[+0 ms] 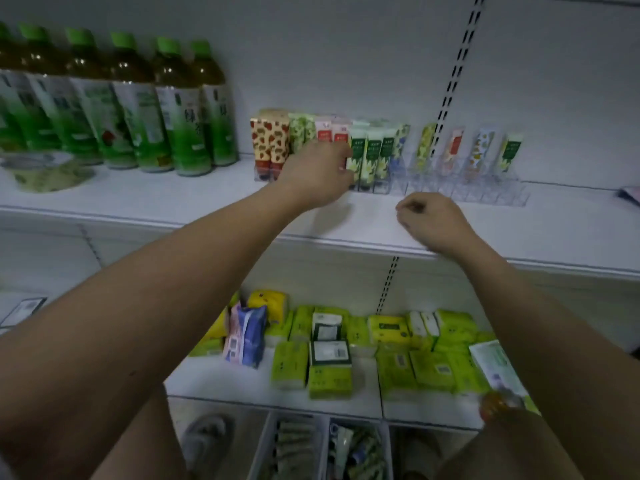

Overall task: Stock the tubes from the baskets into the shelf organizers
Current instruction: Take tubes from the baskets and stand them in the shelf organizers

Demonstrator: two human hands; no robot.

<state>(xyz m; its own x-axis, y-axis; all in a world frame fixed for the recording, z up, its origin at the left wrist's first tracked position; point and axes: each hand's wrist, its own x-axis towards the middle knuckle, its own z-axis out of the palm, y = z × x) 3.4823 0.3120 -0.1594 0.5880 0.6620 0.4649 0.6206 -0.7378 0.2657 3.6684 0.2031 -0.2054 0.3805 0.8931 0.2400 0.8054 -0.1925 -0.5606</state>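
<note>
red-and-white tube (341,147) in left hand (317,174) fingers' pinch — right hand (429,220) fingers curled, empty

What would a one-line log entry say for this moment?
left hand: at tubes in organizer | right hand: curled, empty, above shelf edge | baskets: below
</note>
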